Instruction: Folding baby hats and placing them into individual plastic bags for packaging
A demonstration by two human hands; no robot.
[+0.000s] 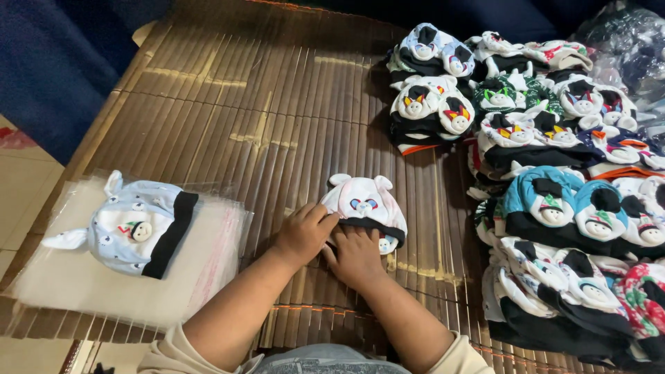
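A small pink-and-white baby hat [365, 208] with two round ears, a black band and a little face patch is lying on the bamboo mat [277, 118]. The left hand [303, 235] is pressing on its near-left edge, fingers curled; the right hand [357, 255] is lying flat against its band, just beneath it. Farther right, stacked hats [554, 208] are waiting.

clear plastic bags [90, 291] | flat stack, left | crinkled clear wrap [623, 34] | top right

Hat [365, 208] lies on mat [263, 118], hat piles [554, 173] right, bags [125, 284] left
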